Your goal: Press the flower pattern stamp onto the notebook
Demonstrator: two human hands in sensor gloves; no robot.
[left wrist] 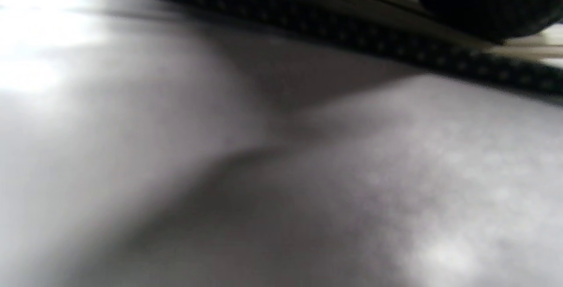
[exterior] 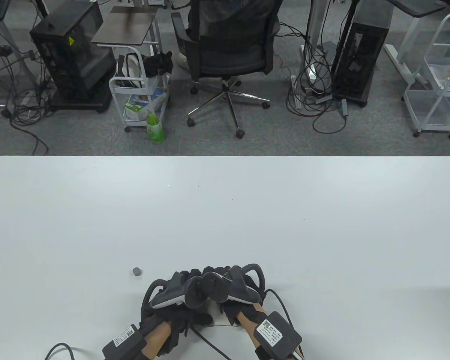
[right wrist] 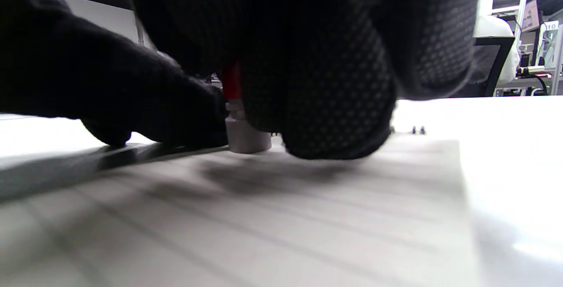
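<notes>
In the right wrist view my right hand's fingers (right wrist: 325, 97) grip a stamp (right wrist: 247, 135) with a red body and a pale grey base. The base stands upright on the lined page of the open notebook (right wrist: 308, 221). My left hand (right wrist: 110, 89) lies stretched out on the notebook's left part, fingers on the page next to the stamp. In the table view both hands, left (exterior: 180, 290) and right (exterior: 240, 287), sit close together near the front edge and hide the stamp. Only a pale sliver of the notebook (exterior: 222, 321) shows between the wrists.
A small round grey cap (exterior: 136, 271) lies on the white table (exterior: 225, 210) just left of my left hand. The left wrist view is blurred: table surface with a dark dotted strip (left wrist: 352, 36) across the top. An office chair and carts stand beyond the far edge.
</notes>
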